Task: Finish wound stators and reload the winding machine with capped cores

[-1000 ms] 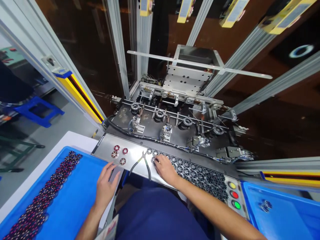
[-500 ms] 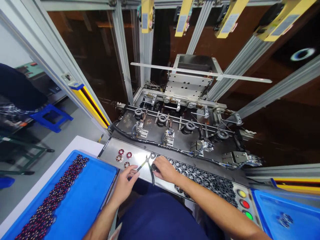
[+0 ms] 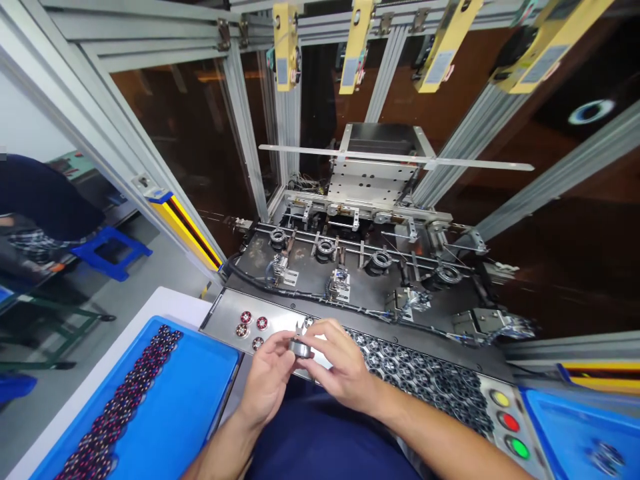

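My left hand (image 3: 270, 375) and my right hand (image 3: 345, 365) meet over the steel ledge. Between their fingertips is a short, round dark-grey metal part (image 3: 300, 348), gripped from both sides and seen edge-on. Just behind it, the jaws of the cutting pliers (image 3: 299, 327) show; the rest of the tool is hidden by my hands. Left of my hands, several small round cores with red windings (image 3: 261, 323) lie on the ledge. To the right, many dark ring-shaped cores (image 3: 400, 363) are packed along it.
Beyond the ledge is a machine bed with several round fixtures (image 3: 381, 261). A blue tray (image 3: 180, 393) with rows of wound cores is at left. A second blue tray (image 3: 560, 427) and a green button (image 3: 517, 447) are at right. A seated person (image 3: 45, 200) is at far left.
My left hand has left the pliers' handle and closed on the round part, which my right hand has lifted and turned on edge. The view has tilted slightly upward.
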Available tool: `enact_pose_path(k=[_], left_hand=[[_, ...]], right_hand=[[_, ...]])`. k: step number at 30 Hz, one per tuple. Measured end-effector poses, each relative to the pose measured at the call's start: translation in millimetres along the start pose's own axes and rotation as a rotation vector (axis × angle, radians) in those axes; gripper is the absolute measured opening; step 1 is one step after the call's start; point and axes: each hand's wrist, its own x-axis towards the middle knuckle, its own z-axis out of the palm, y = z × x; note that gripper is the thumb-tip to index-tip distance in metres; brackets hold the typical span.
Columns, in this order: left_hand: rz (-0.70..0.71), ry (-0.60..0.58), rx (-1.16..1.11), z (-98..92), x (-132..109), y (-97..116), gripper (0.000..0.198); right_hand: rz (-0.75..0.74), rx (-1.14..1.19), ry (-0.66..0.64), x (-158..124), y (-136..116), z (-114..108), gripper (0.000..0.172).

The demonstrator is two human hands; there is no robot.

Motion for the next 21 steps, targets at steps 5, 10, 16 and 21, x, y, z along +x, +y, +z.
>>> enact_pose_path(k=[5, 10, 16, 21], left_hand=[[0.053, 0.034, 0.035, -4.5, 2.9, -5.7, 0.032], [0.058, -0.001, 0.161, -13.2, 2.4, 4.4, 0.032], [0.082, -0.130, 0.478, -16.9, 1.5, 14.9, 0.029], [0.013, -0.233, 0.393, -32.8, 7.1, 11.8, 0.036]], right_hand=[[0.021, 0.012, -0.027, 1.1, -2.8, -5.8, 0.030], [0.315, 0.355, -0.365, 22.4, -0.3, -32.0, 0.022], [0.482, 0.754, -0.713, 46.6, 15.9, -39.7, 0.028], [0.367, 0.814, -0.870, 58.6, 23.9, -33.2, 0.033]])
